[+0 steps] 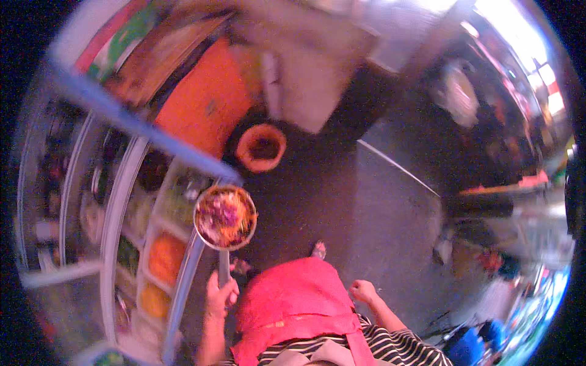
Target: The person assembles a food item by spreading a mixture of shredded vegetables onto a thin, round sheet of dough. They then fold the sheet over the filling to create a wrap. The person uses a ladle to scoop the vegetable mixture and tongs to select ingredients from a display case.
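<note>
The left hand point(220, 296) has its grip closed round the handle of a metal pan point(224, 218) full of shredded orange and purple vegetables, held out beside the bench point(183, 274) with its food trays. The right hand point(363, 291) hangs loosely curled, holding nothing, beside the red apron point(287, 305).

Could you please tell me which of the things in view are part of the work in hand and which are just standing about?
In hand:
- left hand gripping the handle of the metal pan of shredded vegetables
- ingredient tubs in the counter beside it

Standing about:
- orange bucket on the floor
- right hand, closed on nothing
- red apron
</note>
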Motion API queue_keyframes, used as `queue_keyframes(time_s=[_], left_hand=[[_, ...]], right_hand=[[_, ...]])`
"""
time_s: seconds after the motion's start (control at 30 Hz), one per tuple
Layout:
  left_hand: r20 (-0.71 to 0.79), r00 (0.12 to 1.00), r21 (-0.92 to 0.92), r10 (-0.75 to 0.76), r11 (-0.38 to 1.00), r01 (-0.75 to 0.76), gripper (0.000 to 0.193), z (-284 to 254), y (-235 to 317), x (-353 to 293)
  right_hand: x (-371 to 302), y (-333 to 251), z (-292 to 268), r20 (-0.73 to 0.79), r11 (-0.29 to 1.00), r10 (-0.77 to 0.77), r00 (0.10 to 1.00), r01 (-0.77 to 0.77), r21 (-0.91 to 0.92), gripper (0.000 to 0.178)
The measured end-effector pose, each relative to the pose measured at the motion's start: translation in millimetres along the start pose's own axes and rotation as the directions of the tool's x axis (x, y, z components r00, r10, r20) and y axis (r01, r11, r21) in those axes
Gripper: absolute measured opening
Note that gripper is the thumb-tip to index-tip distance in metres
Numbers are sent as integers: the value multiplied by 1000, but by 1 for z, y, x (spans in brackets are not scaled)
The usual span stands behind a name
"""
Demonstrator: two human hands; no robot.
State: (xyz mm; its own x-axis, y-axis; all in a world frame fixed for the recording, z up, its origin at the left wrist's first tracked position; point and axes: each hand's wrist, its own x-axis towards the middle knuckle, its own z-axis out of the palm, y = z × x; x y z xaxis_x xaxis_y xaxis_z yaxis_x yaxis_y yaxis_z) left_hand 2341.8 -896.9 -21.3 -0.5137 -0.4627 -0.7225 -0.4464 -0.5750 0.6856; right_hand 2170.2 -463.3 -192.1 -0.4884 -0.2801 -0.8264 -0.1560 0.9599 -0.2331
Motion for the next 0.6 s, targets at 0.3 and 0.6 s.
queue_keyframes(time_s=[0.3,0.6], left_hand=[[381,917,0,-118,992,127,41,-41,103,-56],[534,798,385,-281,921,67,44,-75,205,-31]], right_hand=[[-136,-70,3,-271,934,325,906,-263,242,22],[-181,-180,113,9,817,380,925,-340,466,23]])
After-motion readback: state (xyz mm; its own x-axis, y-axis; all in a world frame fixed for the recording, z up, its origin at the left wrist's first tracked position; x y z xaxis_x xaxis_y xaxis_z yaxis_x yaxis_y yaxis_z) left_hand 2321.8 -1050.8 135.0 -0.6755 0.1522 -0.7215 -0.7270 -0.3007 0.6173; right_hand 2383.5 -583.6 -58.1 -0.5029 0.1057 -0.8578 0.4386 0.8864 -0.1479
